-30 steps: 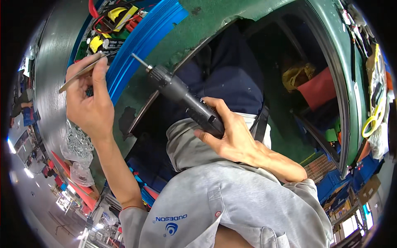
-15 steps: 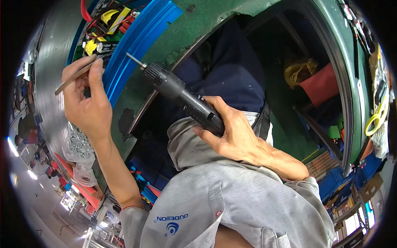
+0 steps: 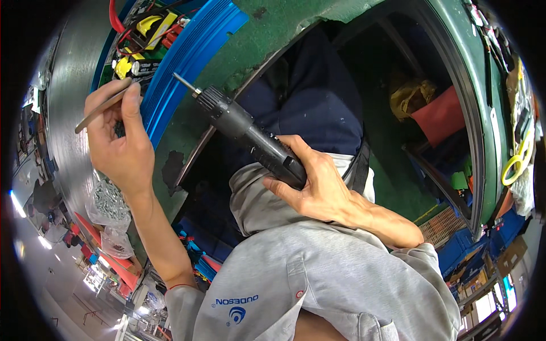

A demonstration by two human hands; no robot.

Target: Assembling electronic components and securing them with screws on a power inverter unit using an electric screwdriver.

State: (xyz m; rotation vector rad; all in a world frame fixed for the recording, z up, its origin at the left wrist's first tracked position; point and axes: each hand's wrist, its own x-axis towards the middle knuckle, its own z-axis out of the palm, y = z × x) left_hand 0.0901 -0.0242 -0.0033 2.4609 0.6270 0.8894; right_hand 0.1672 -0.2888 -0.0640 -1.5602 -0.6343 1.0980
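Observation:
A slim metal strip that looks like tweezers (image 3: 94, 117) is pinched between the thumb and fingers of my left hand (image 3: 124, 142). Its far tip reaches toward the electronics inside a blue metal housing (image 3: 185, 54), beside a black capacitor (image 3: 147, 67) and a yellow-wrapped part (image 3: 123, 67); the tip itself is hard to make out. My right hand (image 3: 324, 184) grips the rear of a black electric screwdriver (image 3: 242, 125). The screwdriver lies tilted in the air, its bit pointing up and left at the housing's side wall. From this view I cannot tell whether the bit touches the wall.
Worn green worktop (image 3: 273, 25) surrounds the housing, with an edge over my lap. Clear bags of small metal parts (image 3: 108, 206) sit by my left forearm. To the right are a red sheet (image 3: 439, 117), a yellowish bag (image 3: 410, 99) and a yellow ring-shaped handle (image 3: 512, 170).
The screwdriver and my right hand have shifted very slightly to the left. My left hand keeps its pinch in nearly the same spot.

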